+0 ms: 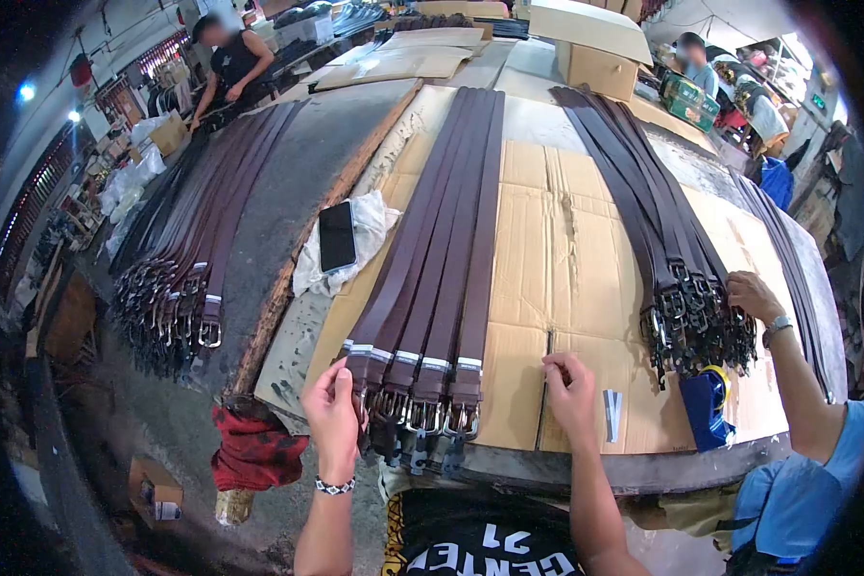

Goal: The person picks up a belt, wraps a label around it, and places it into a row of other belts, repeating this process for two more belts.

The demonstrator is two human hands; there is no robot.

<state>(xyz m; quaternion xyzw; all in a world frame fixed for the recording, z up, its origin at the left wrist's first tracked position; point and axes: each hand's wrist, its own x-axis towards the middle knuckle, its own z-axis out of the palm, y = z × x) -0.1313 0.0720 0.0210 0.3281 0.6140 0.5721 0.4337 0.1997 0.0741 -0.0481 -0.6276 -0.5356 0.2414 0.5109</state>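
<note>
Dark brown leather belts (444, 240) lie side by side in the middle, their metal buckles (422, 418) at the near edge. White label strips (434, 364) wrap several of them just above the buckles. My left hand (332, 415) is closed at the left edge of this bundle, its fingertips pinched on the outermost belt near its buckle. Over the cardboard (523, 288) to the right, my right hand (570, 392) has its thumb and fingers pressed together. Whatever it may hold is too small to make out. Small pale strips (612, 415) lie beside that hand.
Another belt bundle (658, 202) lies to the right, where a co-worker's hand (755, 296) touches the buckles. A blue roll-like item (707, 408) sits near the front edge. At left are a phone (337, 236) on crumpled white plastic (374, 216) and more belts (216, 211).
</note>
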